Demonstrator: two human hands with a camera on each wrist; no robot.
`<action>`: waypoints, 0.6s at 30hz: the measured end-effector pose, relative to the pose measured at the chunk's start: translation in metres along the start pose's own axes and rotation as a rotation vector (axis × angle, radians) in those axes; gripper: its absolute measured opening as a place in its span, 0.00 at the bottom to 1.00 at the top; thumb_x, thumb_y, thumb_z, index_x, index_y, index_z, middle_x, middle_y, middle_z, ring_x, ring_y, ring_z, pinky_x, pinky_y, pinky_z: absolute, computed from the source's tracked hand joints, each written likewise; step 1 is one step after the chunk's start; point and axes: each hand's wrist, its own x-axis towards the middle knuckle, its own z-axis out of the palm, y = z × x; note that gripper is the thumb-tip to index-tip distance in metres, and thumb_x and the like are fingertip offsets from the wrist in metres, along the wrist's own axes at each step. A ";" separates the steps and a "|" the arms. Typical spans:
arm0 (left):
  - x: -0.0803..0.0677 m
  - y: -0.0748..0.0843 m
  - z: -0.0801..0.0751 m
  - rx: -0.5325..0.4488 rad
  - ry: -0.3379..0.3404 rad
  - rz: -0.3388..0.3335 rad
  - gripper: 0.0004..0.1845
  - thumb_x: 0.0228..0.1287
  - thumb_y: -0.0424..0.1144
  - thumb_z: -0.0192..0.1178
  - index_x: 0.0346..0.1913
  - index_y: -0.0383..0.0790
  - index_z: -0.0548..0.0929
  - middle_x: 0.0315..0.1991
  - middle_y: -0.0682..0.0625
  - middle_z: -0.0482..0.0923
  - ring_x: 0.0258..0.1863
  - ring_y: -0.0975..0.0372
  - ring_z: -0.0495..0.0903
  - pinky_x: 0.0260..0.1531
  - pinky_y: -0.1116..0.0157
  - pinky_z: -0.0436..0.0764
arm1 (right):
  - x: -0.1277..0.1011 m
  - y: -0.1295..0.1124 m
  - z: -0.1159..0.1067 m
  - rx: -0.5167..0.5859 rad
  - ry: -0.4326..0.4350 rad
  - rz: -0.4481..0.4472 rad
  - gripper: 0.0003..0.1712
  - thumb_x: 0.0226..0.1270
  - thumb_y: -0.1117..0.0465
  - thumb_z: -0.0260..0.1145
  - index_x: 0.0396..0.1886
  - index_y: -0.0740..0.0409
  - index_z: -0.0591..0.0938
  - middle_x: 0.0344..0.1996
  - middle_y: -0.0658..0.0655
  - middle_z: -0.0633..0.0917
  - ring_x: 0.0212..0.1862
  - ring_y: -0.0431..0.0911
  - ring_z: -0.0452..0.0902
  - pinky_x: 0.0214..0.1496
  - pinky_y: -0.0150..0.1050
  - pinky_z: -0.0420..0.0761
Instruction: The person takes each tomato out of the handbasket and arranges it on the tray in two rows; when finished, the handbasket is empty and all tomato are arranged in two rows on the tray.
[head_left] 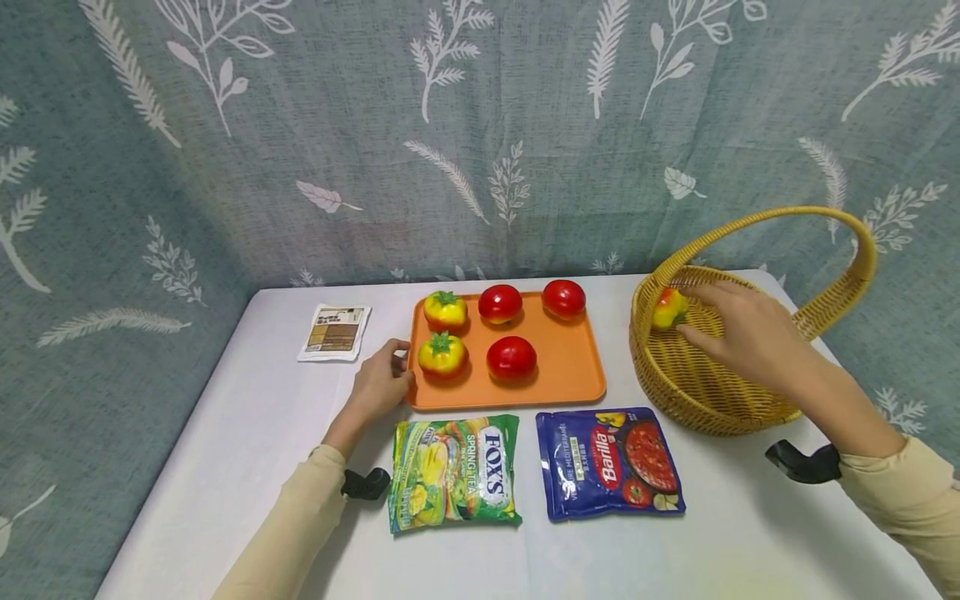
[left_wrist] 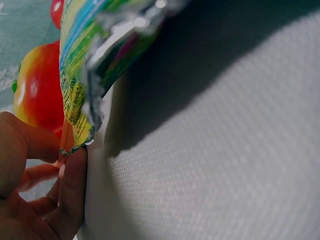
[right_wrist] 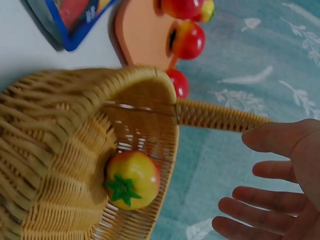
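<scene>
Right now, right hand (head_left: 742,333) sits over the wicker basket (head_left: 701,392) at about 3 o'clock on the white surface (head_left: 247,433). Fingers spread and relaxed, gripping nothing. A yellow-red toy tomato (head_left: 670,307) rests against the basket's inner wall at its 10 o'clock side, just beyond the fingertips; whether they touch it, cannot tell. Right wrist view confirms it: tomato (right_wrist: 132,179) lying on the weave, the open palm (right_wrist: 280,190) apart from it.

Left hand (head_left: 382,385) rests at the 9 o'clock edge of the orange tray (head_left: 570,367), fingers curled at the rim, seemingly pinching it; left wrist view shows a thumb and finger either side of the thin orange edge.

On the tray: two yellow-red tomatoes (head_left: 444,353) on its left half, three red tomatoes (head_left: 512,358) centre and right.

Judgement on doing this step well: lift the right hand straight up and clear of the basket handle (head_left: 787,218), which arches close above the wrist, rather than dragging sideways across the rim. Keep the left hand steadying the tray so it does not slide.

At 6 o'clock: green candy bag (head_left: 453,472), blue sauce pouch (head_left: 607,462). Small packet (head_left: 334,332) at 10 o'clock.
</scene>
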 end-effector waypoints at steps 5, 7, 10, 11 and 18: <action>0.000 0.001 0.000 0.002 0.000 -0.001 0.26 0.63 0.31 0.57 0.65 0.34 0.71 0.44 0.42 0.78 0.41 0.53 0.78 0.45 0.55 0.79 | 0.009 0.007 -0.003 -0.005 -0.028 0.036 0.25 0.62 0.60 0.72 0.57 0.64 0.81 0.49 0.69 0.84 0.45 0.65 0.81 0.42 0.62 0.79; -0.001 0.002 0.000 0.003 0.003 -0.002 0.26 0.62 0.31 0.57 0.65 0.34 0.71 0.43 0.42 0.78 0.41 0.53 0.78 0.44 0.56 0.79 | 0.012 0.008 -0.003 -0.008 -0.033 0.037 0.24 0.63 0.60 0.71 0.57 0.65 0.81 0.47 0.69 0.84 0.44 0.64 0.81 0.41 0.61 0.80; -0.001 0.002 -0.001 0.003 0.002 -0.004 0.26 0.62 0.31 0.58 0.65 0.34 0.71 0.43 0.42 0.78 0.41 0.53 0.78 0.43 0.56 0.79 | 0.018 0.010 -0.002 -0.017 -0.046 0.044 0.24 0.64 0.59 0.70 0.57 0.65 0.82 0.46 0.70 0.84 0.43 0.63 0.82 0.39 0.59 0.81; 0.000 0.002 -0.001 0.004 0.002 -0.005 0.26 0.62 0.31 0.58 0.65 0.34 0.71 0.43 0.42 0.78 0.41 0.53 0.78 0.43 0.57 0.79 | 0.020 0.011 -0.002 -0.018 -0.053 0.050 0.24 0.64 0.58 0.70 0.57 0.65 0.82 0.47 0.70 0.84 0.43 0.63 0.82 0.39 0.59 0.81; -0.001 0.000 -0.001 0.006 0.004 -0.011 0.26 0.63 0.31 0.58 0.65 0.35 0.71 0.43 0.42 0.78 0.40 0.53 0.78 0.42 0.58 0.79 | 0.032 0.019 0.003 -0.012 -0.106 0.083 0.25 0.64 0.57 0.70 0.58 0.65 0.82 0.47 0.70 0.84 0.41 0.61 0.82 0.29 0.51 0.79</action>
